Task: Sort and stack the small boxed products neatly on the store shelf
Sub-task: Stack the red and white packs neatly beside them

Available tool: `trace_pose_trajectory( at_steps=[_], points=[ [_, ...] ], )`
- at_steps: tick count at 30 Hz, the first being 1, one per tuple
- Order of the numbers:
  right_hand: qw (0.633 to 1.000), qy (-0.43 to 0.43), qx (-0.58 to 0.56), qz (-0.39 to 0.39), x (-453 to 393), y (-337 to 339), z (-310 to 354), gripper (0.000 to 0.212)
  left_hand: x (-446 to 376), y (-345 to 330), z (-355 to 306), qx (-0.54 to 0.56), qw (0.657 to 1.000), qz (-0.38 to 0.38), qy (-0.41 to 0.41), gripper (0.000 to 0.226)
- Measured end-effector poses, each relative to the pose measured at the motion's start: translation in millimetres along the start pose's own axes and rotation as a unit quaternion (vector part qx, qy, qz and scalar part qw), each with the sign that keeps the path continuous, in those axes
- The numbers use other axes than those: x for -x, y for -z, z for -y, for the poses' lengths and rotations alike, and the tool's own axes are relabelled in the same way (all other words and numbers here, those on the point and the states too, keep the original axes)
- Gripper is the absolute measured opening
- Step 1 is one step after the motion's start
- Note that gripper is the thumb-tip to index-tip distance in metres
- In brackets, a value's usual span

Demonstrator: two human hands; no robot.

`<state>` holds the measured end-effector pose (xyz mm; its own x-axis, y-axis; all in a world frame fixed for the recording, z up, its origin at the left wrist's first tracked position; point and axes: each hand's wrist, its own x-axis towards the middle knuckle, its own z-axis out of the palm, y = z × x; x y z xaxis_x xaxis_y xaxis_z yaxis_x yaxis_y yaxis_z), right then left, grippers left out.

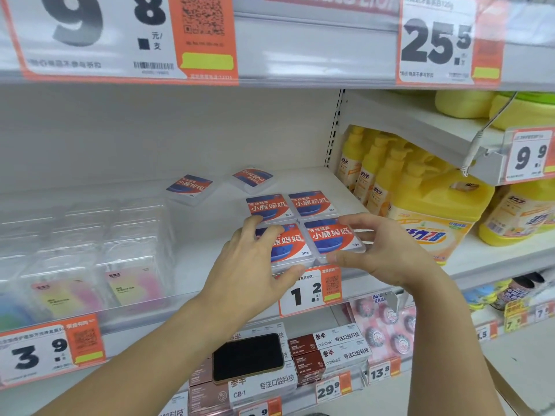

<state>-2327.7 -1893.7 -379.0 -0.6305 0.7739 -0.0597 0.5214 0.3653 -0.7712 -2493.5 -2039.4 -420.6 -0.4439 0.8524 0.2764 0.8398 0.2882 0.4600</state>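
Four small clear plastic boxes with red-and-blue labels (303,223) sit in a tight two-by-two block at the white shelf's (210,253) front edge. The left hand (255,259) lies with relaxed fingers on the front left box; the right hand (381,247) pinches the front right box between thumb and fingers. Two more loose boxes (222,183) lie skewed behind. A sideways nudge could, I think, break the block or tip a box over the lip.
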Motion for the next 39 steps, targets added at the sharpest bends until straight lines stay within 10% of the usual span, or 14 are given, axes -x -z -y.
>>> trace_pose_trajectory(
  at_steps=[10, 18, 39],
  points=[
    [0.987, 0.089, 0.043, -0.125, -18.9, -15.6, 1.1, 0.055, -0.8, 3.4, 8.2, -0.019, 0.999, 0.006, -0.031, 0.071],
    [0.988, 0.093, 0.061, -0.108, -39.1, -36.7, 3.2, 0.028, -35.2, 7.4, 8.0, -0.054, 0.994, 0.061, -0.078, 0.074],
    [0.990, 0.081, 0.034, -0.114, -19.0, -19.0, 5.5, 0.033, -31.5, 16.4, -3.4, -0.007, 0.994, 0.073, -0.079, 0.057]
  ],
)
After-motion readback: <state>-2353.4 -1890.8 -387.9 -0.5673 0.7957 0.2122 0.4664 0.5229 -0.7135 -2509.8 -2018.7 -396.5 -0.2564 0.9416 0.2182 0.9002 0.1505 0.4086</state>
